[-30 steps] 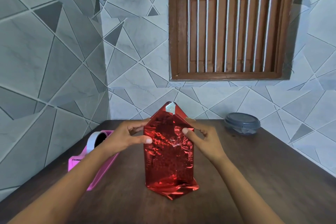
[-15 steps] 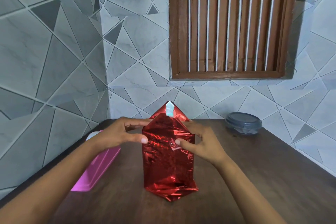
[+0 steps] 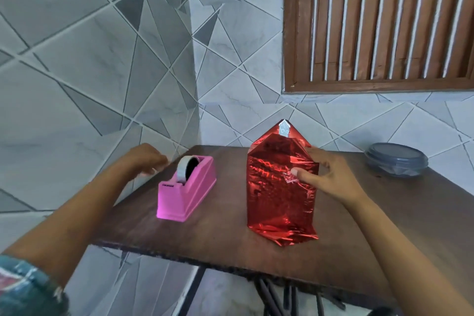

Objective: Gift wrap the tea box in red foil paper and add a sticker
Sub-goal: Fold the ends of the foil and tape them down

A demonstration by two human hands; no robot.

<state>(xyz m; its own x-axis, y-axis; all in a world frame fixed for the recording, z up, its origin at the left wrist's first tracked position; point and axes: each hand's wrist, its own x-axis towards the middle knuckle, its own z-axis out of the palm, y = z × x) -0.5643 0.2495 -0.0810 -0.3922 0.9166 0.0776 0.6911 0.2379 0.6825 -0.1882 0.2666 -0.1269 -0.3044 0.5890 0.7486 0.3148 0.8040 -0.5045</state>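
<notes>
Since the earlier view the left hand (image 3: 143, 159) has come off the tea box (image 3: 277, 187) and swung out toward the left edge of the desk (image 3: 230, 246), leaving only 1 hand on the parcel.

Nearest, the bottom flap (image 3: 289, 237) of the red foil paper (image 3: 269, 151) splays loose on the desk, untaped as far as I can see. It could spring wider if the box is nudged. Higher up, the right hand (image 3: 331, 179) alone pins the folds, with its thumb (image 3: 302, 174) pressed on the front face and its fingers curled round the right side. If that thumb eases off, the stiff foil would likely unfold, and the tall box could tip to the left, where nothing braces it. At the top, the pointed top flap (image 3: 284, 129) stands up unfolded and looks ready to flop back.

The box stands upright, nearer the near edge than the far one, in the right hand's grip. The pink tape dispenser (image 3: 187, 187) sits to its left, apart from it. The left hand hovers beyond the dispenser, near the far left corner and well apart from the box. It is blurred, with fingers loosely curled and holding nothing I can make out. A lidded grey container (image 3: 396, 163) sits by the far right edge.
</notes>
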